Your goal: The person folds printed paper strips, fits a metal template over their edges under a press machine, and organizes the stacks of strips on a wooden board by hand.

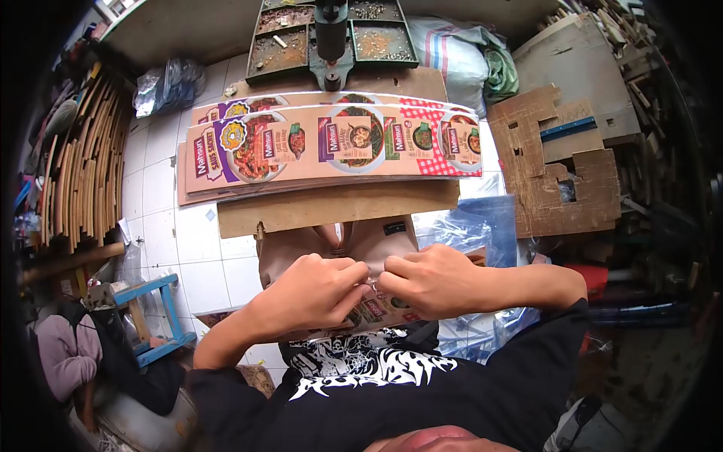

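My left hand (320, 292) and my right hand (429, 282) meet in front of my lap, fingers curled and fingertips close together. Something small between the fingertips is too hidden to name. Directly below them a printed sheet (374, 307) lies across my lap, partly covered by my hands and forearms. Beyond my knees a stack of printed cardboard sheets (301, 151) with food pictures rests on a wooden board (339, 211).
Behind the stack stands a green metal machine (330, 38) with trays of small parts. Wooden boards (557, 166) lean at the right, and thin strips (86, 158) stand at the left. A blue frame (162, 316) and a seated person (71, 350) are at lower left.
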{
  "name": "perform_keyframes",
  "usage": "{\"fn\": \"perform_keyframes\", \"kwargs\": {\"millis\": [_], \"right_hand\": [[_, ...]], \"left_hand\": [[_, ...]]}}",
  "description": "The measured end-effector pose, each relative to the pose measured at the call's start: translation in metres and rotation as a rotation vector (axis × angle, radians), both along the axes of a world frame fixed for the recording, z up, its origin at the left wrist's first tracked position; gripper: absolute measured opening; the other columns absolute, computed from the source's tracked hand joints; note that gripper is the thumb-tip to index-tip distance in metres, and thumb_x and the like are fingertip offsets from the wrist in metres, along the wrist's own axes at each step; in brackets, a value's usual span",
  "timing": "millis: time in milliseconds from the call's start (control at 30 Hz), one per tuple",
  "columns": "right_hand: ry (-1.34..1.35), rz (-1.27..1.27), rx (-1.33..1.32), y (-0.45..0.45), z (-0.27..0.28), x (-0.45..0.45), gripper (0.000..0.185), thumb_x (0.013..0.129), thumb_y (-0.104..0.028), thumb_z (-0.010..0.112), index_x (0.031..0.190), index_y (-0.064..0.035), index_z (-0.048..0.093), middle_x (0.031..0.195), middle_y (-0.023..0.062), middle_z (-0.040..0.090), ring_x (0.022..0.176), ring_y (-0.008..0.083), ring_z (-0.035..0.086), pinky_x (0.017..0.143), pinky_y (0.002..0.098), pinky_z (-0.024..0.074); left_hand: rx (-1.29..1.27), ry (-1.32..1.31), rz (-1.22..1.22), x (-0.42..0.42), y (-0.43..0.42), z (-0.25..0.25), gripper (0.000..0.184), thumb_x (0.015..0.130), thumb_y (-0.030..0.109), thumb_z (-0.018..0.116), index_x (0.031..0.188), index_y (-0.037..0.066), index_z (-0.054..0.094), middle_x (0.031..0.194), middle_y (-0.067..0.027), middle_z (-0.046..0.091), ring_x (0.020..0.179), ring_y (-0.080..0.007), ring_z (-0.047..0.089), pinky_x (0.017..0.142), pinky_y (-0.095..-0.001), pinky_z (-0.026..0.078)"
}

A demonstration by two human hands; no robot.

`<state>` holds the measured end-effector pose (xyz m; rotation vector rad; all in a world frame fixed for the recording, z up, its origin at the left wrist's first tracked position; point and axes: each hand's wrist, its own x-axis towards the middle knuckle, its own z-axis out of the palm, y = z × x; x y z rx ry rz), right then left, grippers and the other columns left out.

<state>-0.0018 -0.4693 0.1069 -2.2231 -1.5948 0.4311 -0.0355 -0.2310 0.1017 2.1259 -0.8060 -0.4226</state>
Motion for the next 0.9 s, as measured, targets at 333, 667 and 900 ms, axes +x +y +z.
{"fn": "perform_keyframes", "kwargs": {"millis": [333, 667, 900], "right_hand": [[-0.407, 0.192, 0.173, 0.005, 0.012, -0.01, 0.017, 0.078, -0.023, 0.055, 0.084, -0.0081, 0.051, 0.074, 0.0026, 0.049, 0.059, 0.0131, 0.055, 0.047, 0.0266, 0.0383], [-0.511, 0.201, 0.268, -0.002, 0.016, -0.012, 0.015, 0.076, -0.024, 0.056, 0.076, -0.0116, 0.049, 0.067, -0.0012, 0.043, 0.052, 0.0091, 0.046, 0.045, 0.0254, 0.0301], [-0.343, 0.108, 0.2, -0.038, 0.009, 0.003, 0.017, 0.075, -0.022, 0.059, 0.088, -0.011, 0.058, 0.07, -0.0017, 0.048, 0.054, 0.0112, 0.05, 0.048, 0.0273, 0.0365]], "left_hand": [[0.038, -0.377, -0.557, 0.031, 0.006, 0.007, 0.019, 0.077, 0.021, 0.066, 0.077, 0.009, 0.051, 0.07, -0.0032, 0.052, 0.062, -0.0213, 0.06, 0.053, -0.0347, 0.048], [-0.063, -0.829, -0.584, 0.019, 0.006, 0.009, 0.013, 0.076, 0.023, 0.058, 0.076, 0.013, 0.05, 0.071, 0.0008, 0.043, 0.065, -0.0128, 0.049, 0.052, -0.0264, 0.037], [0.08, -0.861, -0.521, 0.01, 0.049, 0.014, 0.015, 0.077, 0.026, 0.058, 0.074, 0.016, 0.047, 0.069, 0.0015, 0.039, 0.062, -0.0117, 0.046, 0.053, -0.0261, 0.034]]}}
